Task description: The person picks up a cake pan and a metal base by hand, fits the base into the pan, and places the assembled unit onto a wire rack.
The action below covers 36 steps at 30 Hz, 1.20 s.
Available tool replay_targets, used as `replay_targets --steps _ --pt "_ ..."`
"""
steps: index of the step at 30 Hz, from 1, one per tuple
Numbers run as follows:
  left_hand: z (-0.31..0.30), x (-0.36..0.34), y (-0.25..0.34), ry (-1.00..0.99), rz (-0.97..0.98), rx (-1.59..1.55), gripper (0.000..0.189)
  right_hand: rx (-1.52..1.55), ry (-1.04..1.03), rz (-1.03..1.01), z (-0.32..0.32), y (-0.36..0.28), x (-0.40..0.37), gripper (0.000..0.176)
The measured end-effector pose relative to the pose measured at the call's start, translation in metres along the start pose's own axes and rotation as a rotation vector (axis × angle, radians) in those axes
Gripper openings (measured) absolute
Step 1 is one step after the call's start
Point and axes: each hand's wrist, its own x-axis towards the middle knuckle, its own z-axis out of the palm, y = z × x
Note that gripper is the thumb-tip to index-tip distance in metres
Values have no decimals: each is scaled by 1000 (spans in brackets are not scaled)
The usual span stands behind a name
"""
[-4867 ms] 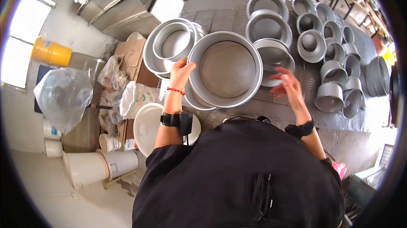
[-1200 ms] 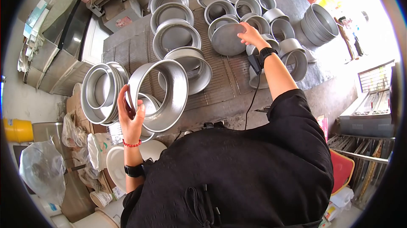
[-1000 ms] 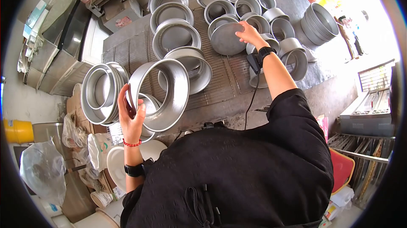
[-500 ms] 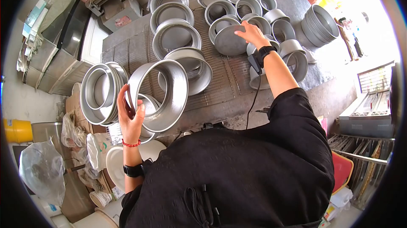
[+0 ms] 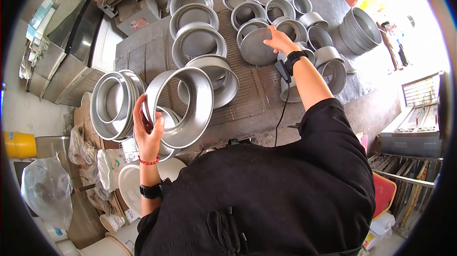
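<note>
My left hand (image 5: pixel 149 134) is closed on the rim of a large metal ring (image 5: pixel 202 106), tilted at the table's near edge, with its open middle showing. Farther right, my right hand (image 5: pixel 281 41) pinches the edge of a flat round metal disc (image 5: pixel 257 47). The disc leans in front of a small round pan (image 5: pixel 250 26). Just behind the ring, another large round pan (image 5: pixel 229 86) lies tilted on the wire rack (image 5: pixel 247 82). Left of my left hand stands a stack of nested pans (image 5: pixel 101 118).
Several round pans (image 5: pixel 195 16) run in a column toward the back of the metal table (image 5: pixel 328 0). A tall nested stack (image 5: pixel 350 37) stands at the right. A black cable (image 5: pixel 281 118) hangs from my right wrist. A machine (image 5: pixel 135 10) sits at the back left.
The disc has tipped slightly lower at its near edge, with my right hand shifted slightly left and down. My left hand and the large ring are almost unchanged.
</note>
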Motion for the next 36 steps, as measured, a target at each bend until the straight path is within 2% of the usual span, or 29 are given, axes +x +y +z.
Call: replay_targets --steps 5,8,11,16,19,20,22,25,26,28,30,32,34,36 --pt "0 -1 2 2 -6 -18 66 57 68 -142 6 9 0 65" --pt "1 1 -1 -15 18 -40 66 170 145 -174 6 5 -11 57" --pt "6 6 4 -50 20 -62 67 312 117 -192 9 -3 -17 49" --pt "21 14 8 -158 64 -165 69 707 -441 -290 -8 -64 -88 53" --pt "36 17 10 -259 87 -241 77 482 -536 -432 -15 -96 -136 50" --pt "41 18 10 -291 97 -267 79 326 -533 -462 -24 -109 -150 40" --pt "48 18 12 -364 64 -270 88 235 -351 -508 -22 -103 -155 30" --pt "59 20 11 -445 55 -269 101 176 -166 -494 -40 -93 -159 22" --pt "57 24 1 -475 86 -225 100 91 -69 -528 -46 -81 -152 22" --pt "51 28 -2 -495 104 -71 90 47 60 -285 -67 -67 -148 23" --pt "46 28 -14 -478 -20 -172 78 -96 313 -271 -77 -43 -136 25" --pt "39 27 -27 -452 -120 -209 66 9 485 -298 -77 -26 -124 32" --pt "30 26 -39 -427 -191 -193 56 -34 569 -303 -71 -15 -114 31" --pt "25 23 -43 -404 -212 -190 50 -18 410 -131 -64 -18 -114 29"
